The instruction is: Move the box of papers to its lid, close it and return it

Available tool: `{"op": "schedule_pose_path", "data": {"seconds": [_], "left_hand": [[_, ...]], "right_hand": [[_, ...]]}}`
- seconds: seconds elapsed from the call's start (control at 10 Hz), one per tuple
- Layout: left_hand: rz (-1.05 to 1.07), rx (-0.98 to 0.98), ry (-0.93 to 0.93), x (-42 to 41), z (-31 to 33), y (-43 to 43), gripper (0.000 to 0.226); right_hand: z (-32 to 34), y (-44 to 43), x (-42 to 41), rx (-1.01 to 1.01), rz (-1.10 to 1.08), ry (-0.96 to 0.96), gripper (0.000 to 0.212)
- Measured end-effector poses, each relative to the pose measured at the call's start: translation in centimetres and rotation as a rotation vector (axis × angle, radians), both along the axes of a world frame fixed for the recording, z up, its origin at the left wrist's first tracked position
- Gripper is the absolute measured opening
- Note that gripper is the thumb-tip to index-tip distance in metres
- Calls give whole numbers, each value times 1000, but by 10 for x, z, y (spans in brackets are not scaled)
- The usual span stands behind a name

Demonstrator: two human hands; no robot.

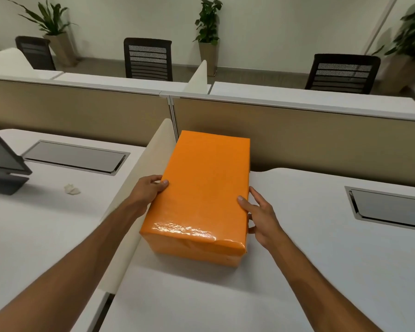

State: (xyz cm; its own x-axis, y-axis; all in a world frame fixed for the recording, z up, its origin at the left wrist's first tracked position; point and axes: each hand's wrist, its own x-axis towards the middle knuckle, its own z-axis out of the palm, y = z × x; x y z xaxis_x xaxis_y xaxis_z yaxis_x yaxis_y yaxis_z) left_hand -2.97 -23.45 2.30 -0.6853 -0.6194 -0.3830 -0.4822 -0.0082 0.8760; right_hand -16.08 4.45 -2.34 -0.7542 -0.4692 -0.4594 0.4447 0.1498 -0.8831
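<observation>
A glossy orange box [201, 188] rests on the white desk [309, 248], its lid on and its long axis running away from me, close beside the low white divider. My left hand [149, 191] grips the box's left side, thumb on the top face. My right hand [259, 216] holds the right side, thumb on the top edge and fingers spread down the side wall. The contents are hidden under the lid.
A cream divider [139, 188] separates this desk from the left desk, where a monitor [3, 159] and a crumpled paper [72, 189] sit. Grey cable hatches [74, 156] [391, 208] are set in both desks. A beige partition [297, 140] rises behind the box.
</observation>
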Motion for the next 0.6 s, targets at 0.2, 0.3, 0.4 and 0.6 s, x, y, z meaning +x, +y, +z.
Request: {"op": "schedule_pose_path", "data": {"seconds": [0.2,0.3,0.4,0.6], "left_hand": [[-34,-54,-34,0,4,0,52],[-39,-176,-69,2,5,6,63],[-51,-340,-114,6,10,17,64],[-73,-566,-59,12,19,67,61]], "right_hand": [[0,-1,-1,17,34,37,76],[2,0,-2,43,35,85,74],[7,5,-4,128,23,138,70],[22,36,0,233,27,310,58]]}}
